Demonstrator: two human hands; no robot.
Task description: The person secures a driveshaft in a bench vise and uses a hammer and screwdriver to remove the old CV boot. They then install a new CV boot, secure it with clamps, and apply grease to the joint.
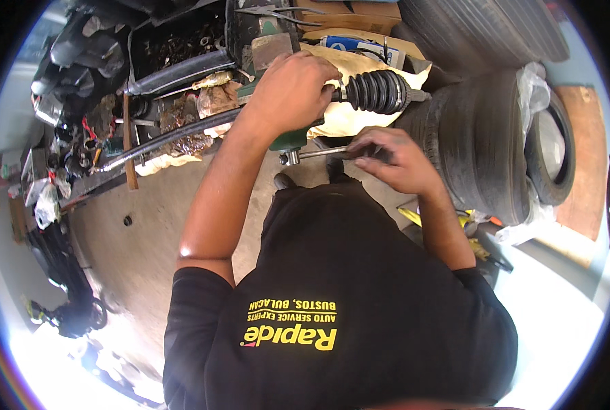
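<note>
A drive axle (171, 139) lies across a green bench vise (290, 140), its long bar running to the left. At its right end is a ribbed black rubber boot (375, 92) with metal clamps, and a splined stub beyond. My left hand (295, 89) is closed over the axle beside the boot, its forearm crossing above the bar; the hand hides part of the vise jaws. Below and to the right, my right hand (394, 157) has its fingers closed around the end of the metal vise handle (324, 152), which comes out of the vise's screw head.
Greasy parts and tools crowd the bench on the left, with a black tray (178, 51) behind. Brown paper (353, 65) and a blue-and-white box (346, 45) lie beneath and behind the boot. Stacked tires (479, 147) stand close on the right. A motorcycle (65, 311) is at far left.
</note>
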